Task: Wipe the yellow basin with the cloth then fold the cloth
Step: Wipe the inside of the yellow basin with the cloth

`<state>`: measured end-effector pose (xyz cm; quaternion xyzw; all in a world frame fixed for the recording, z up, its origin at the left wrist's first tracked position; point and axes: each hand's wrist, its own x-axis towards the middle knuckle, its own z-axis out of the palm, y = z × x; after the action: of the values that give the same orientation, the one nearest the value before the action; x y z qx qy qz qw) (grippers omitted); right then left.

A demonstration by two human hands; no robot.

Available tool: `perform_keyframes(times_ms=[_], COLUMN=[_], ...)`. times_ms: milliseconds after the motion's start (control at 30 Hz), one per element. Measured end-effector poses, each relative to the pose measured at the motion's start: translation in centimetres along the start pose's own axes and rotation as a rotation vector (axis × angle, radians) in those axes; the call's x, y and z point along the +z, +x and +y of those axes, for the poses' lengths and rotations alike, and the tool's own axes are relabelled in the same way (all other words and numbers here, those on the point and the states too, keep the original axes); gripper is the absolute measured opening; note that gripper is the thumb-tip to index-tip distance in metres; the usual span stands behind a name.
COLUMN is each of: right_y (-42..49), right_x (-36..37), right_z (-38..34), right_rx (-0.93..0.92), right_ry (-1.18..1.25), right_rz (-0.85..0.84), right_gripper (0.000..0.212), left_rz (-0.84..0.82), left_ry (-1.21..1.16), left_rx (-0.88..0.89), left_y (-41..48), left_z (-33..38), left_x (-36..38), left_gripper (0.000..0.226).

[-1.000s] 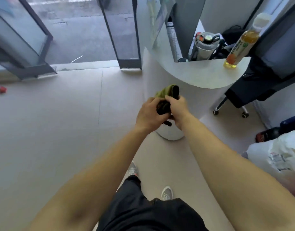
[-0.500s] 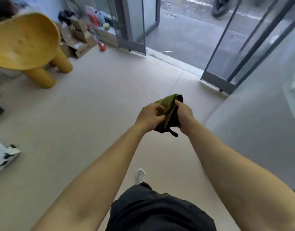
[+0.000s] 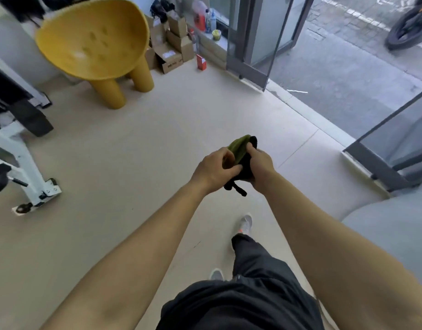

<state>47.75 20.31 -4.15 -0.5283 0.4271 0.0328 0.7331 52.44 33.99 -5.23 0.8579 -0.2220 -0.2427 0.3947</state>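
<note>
Nearest the camera are the person's dark trousers (image 3: 241, 303) and two grey shoes (image 3: 245, 223) on the pale floor (image 3: 124, 163), with both bare forearms reaching forward over them. The left hand (image 3: 214, 171) and right hand (image 3: 261, 166) meet in front of the body, each closed on the cloth (image 3: 241, 151), which is bunched between them: olive green on the upper side, black on the side against the right palm (a short black tab hangs below the hands). The left thumb presses on the green part, and the right fingers curl over the top edge. The cloth is held in the air, clear of the floor.

Well beyond the hands, up and to the left, the yellow basin (image 3: 93, 36) stands on thick yellow legs, its hollow tilted toward the camera. Just behind it lie cardboard boxes (image 3: 172, 51). To the right, a glass door (image 3: 262, 36) stands open onto grey pavement.
</note>
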Motion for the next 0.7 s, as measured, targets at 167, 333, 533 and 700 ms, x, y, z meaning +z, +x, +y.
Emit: perform_keyframes(times_ms=[167, 333, 533, 700], right_y=[8.5, 17.1, 25.7, 32.3], right_x=[5.1, 10.5, 15.6, 19.8], right_z=[-4.8, -11.4, -20.6, -25.7], right_rx=[0.002, 0.043, -0.109, -0.285], right_ry=[-0.064, -0.131, -0.401, -0.848], right_rz=[-0.103, -0.204, -0.342, -0.519], right_gripper=[0.041, 0.043, 0.033, 0.039], left_rz=[0.084, 0.235, 0.664, 0.813], left_ry=[-0.021, -0.060, 0.220, 0.148], left_rx=[-0.101, -0.259, -0.266, -0.203], left_y=[8.3, 17.7, 27.3, 34.1], left_z=[-2.4, -2.7, -3.0, -3.6], left_x=[-4.2, -9.9, -18.6, -26.1], left_gripper=[0.031, 0.018, 0.015, 0.014])
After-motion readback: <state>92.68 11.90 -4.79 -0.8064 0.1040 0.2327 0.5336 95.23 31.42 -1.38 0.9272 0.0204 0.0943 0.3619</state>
